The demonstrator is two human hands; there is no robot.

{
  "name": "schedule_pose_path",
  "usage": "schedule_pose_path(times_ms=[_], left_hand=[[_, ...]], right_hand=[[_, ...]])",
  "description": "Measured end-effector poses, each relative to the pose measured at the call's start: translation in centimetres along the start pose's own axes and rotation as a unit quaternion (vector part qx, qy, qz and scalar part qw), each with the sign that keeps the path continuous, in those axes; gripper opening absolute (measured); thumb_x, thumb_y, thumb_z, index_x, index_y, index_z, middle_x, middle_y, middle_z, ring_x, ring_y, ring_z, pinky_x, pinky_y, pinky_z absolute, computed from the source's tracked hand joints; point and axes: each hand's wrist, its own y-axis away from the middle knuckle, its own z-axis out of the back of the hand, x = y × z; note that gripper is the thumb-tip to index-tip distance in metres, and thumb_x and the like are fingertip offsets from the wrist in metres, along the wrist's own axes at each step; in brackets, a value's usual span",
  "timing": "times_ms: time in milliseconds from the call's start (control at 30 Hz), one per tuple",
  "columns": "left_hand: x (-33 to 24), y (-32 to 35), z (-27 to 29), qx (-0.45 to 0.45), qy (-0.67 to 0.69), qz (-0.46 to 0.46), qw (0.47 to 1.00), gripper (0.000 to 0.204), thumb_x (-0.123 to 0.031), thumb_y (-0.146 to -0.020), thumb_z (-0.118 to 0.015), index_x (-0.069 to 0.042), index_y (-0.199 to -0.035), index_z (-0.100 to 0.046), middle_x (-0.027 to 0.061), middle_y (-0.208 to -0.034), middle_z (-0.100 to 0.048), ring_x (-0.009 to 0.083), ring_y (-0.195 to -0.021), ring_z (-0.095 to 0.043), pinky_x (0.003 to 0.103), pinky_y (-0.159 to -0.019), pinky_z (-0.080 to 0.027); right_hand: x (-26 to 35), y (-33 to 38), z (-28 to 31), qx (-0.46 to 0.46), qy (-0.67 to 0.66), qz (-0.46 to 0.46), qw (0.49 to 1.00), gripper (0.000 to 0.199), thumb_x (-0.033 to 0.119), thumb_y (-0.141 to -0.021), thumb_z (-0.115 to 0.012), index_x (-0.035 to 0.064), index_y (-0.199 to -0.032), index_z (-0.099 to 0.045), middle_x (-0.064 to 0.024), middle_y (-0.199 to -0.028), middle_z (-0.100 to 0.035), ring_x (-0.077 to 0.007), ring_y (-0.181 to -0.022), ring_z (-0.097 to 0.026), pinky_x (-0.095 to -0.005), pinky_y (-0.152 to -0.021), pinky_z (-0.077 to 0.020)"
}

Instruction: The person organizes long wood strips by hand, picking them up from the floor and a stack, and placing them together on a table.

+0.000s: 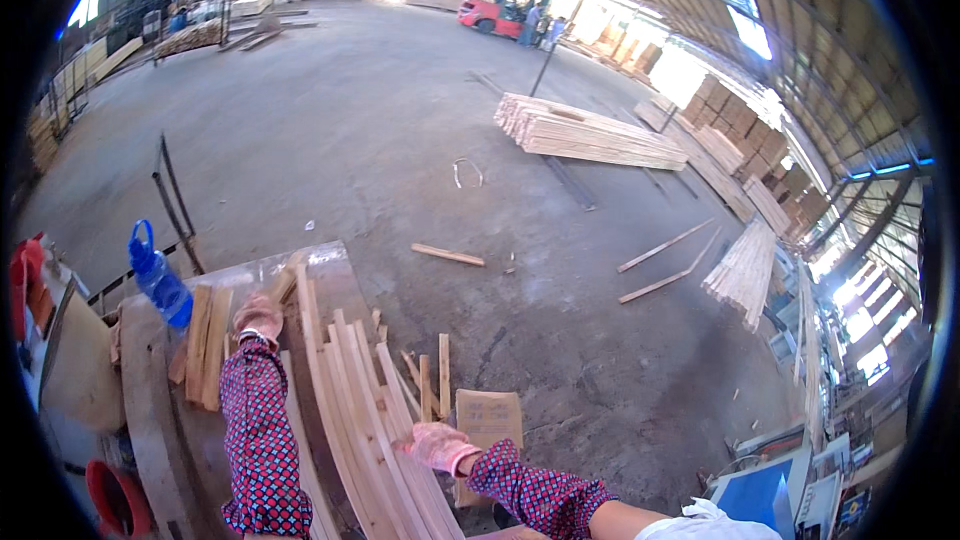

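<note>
Both my hands wear pinkish work gloves, with patterned sleeves over the forearms. My left hand is closed at the far left end of the work table, against a short wood piece that slants out beside it. My right hand reaches over from the right, its fingers closed at the edge of a long wooden strip; the fingertips are partly hidden. Several such strips lie side by side between my hands, running toward me. Left of my left hand lie short wooden boards.
A blue bottle stands at the table's left. Beside my right hand is a cardboard box. Offcuts lie on the floor. Farther off are a stack of lumber, a red forklift and people near it.
</note>
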Motion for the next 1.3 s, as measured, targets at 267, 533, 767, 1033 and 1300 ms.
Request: schedule_pose_path(times_ms=[267,533,767,1033,1300], left_hand=[[11.4,-6.2,-5.9,-0.286,-0.583,0.05,0.759,0.032,-0.011,-0.092,-0.052,0.0,-0.121,-0.056,0.0159,-0.098,-0.06,0.0305,-0.065,-0.066,0.052,-0.044,-0.054],[5.0,3.0,12.9,0.014,-0.001,0.18,0.984,0.041,-0.031,-0.087,-0.058,-0.011,-0.123,-0.054,0.0154,-0.12,-0.057,0.0364,-0.107,-0.06,0.049,-0.088,-0.051],[14.5,16.2,12.8,0.009,-0.016,0.222,0.975,0.052,-0.034,-0.084,-0.066,-0.013,-0.129,-0.049,0.0149,-0.127,-0.056,0.0343,-0.116,-0.059,0.048,-0.09,-0.052],[10.0,15.3,12.8,0.083,0.003,0.195,0.977,0.097,-0.046,-0.074,-0.072,-0.014,-0.152,-0.026,0.0182,-0.143,-0.042,0.0404,-0.134,-0.038,0.049,-0.109,-0.037],[10.0,15.1,15.1,0.166,0.011,0.273,0.947,0.091,-0.044,-0.069,-0.075,-0.013,-0.144,-0.036,0.0166,-0.131,-0.052,0.0344,-0.124,-0.052,0.047,-0.1,-0.047]], right_hand=[[2.7,-0.6,1.7,0.008,0.019,0.04,0.999,0.068,0.061,-0.092,-0.046,0.0004,-0.117,-0.063,-0.0253,-0.119,-0.064,-0.0439,-0.11,-0.062,-0.052,-0.093,-0.0494],[-0.7,0.6,1.3,-0.025,-0.011,-0.017,0.999,0.054,0.054,-0.087,-0.058,0.0031,-0.1,-0.071,-0.025,-0.102,-0.069,-0.0393,-0.1,-0.067,-0.0471,-0.087,-0.0532],[1.8,1.0,2.5,0.033,0.042,-0.055,0.997,0.071,0.067,-0.085,-0.056,0.0018,-0.112,-0.064,-0.0241,-0.115,-0.066,-0.0391,-0.113,-0.061,-0.0486,-0.094,-0.049],[0.6,1.0,2.2,0.017,0.046,-0.051,0.997,0.071,0.068,-0.084,-0.057,0.0019,-0.108,-0.065,-0.0233,-0.112,-0.066,-0.04,-0.111,-0.061,-0.0492,-0.093,-0.0497],[0.7,0.6,2.2,0.023,0.069,-0.05,0.996,0.071,0.067,-0.085,-0.056,0.0023,-0.112,-0.065,-0.0241,-0.114,-0.066,-0.0407,-0.112,-0.061,-0.0494,-0.092,-0.0503]])
